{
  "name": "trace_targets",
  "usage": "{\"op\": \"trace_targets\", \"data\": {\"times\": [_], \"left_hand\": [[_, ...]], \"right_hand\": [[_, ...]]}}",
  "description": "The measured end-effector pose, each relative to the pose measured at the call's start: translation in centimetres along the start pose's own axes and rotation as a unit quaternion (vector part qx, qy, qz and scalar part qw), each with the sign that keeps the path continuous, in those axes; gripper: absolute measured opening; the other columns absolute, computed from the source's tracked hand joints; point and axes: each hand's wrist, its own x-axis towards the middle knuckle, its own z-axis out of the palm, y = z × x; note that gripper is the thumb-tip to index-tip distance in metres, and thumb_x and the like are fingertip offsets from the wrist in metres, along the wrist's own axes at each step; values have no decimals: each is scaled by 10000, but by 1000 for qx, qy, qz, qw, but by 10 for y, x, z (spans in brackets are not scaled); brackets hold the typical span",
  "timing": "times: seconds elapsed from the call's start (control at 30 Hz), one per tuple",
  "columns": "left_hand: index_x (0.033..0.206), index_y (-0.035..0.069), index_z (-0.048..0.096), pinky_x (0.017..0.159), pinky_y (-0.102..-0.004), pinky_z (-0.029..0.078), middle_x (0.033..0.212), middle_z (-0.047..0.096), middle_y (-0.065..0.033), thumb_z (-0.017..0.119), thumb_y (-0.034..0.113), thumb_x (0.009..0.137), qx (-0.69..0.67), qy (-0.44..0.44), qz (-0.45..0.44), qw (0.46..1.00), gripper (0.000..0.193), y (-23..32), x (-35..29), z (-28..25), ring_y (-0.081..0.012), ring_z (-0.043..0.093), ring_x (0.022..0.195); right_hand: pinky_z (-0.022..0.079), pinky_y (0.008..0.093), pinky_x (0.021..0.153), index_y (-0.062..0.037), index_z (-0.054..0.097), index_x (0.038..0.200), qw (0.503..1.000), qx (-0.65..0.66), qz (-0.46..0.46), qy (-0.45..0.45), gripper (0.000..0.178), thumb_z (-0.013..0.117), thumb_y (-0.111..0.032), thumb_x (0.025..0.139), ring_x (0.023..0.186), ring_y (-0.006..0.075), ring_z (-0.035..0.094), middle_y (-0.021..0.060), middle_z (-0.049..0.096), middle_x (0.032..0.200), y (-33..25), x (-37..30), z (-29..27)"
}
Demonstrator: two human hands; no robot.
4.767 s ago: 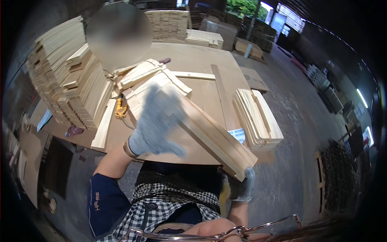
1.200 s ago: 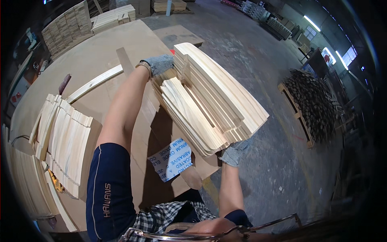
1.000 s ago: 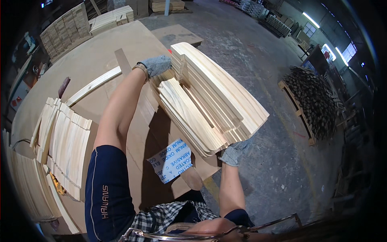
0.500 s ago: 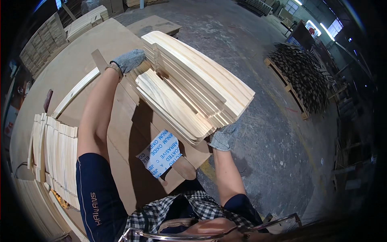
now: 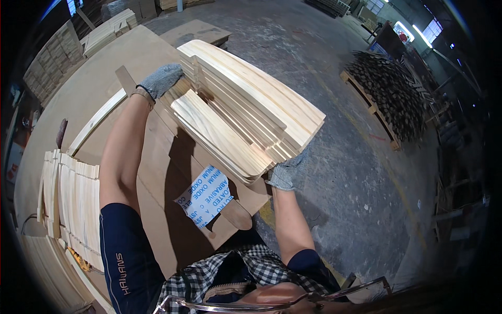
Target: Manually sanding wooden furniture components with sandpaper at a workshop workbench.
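Observation:
A thick bundle of pale wooden boards (image 5: 266, 97), their ends rounded or notched, is held at a tilt between my gloved hands. My left hand (image 5: 162, 81), in a grey knit glove, closes round the bundle's far left end. At the near right end, my right hand (image 5: 285, 175) grips from below, its fingers partly hidden by the wood. Beneath the bundle lies a brown work table (image 5: 151, 172). On it, close to my body, rests a torn piece of sandpaper (image 5: 204, 196), white backing with blue print upward, beside a brown rounded wooden piece (image 5: 236, 215).
To my left stands a row of pale slats (image 5: 78, 204), with a long light strip (image 5: 97, 120) beyond it. More stacked wood (image 5: 55, 55) sits at the table's far left. Across the concrete floor (image 5: 334, 172), a pallet carries a heap of dark sticks (image 5: 387, 94).
The bundle and both my hands have shifted very slightly to the left in the picture. My grip looks the same.

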Motion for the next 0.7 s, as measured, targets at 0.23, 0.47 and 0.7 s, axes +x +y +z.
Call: {"op": "trace_targets", "data": {"times": [0.23, 0.47, 0.7], "left_hand": [[1276, 34, 642, 1038, -391, 478, 1285, 661, -177, 492, 164, 1003, -39, -3, -18, 999, 337, 10, -4, -3, -340, 619, 1197], [1288, 33, 636, 1004, -375, 502, 1246, 679, -162, 526, 151, 993, -42, -1, -5, 999, 336, 12, -6, -3, -316, 646, 1149], [1310, 8, 614, 957, -325, 524, 1238, 685, -136, 523, 365, 1059, -657, 49, -226, 718, 445, 7, -30, -10, -221, 657, 1139]], "right_hand": [[531, 327, 927, 11, 522, 1335, 1000, -7, -6, 2, 545, 518, -452, 1049, 1119, 217, 619, 128, 615, 1258, 3, -2, 1], [523, 332, 948, 11, 521, 1340, 1000, -13, -15, 7, 553, 512, -460, 1051, 1138, 219, 612, 129, 613, 1271, 8, 1, -2], [411, 380, 1093, 14, 521, 1357, 954, 277, 112, 9, 583, 435, -487, 1071, 1264, 246, 521, 131, 553, 1369, 5, -4, -25]]}}
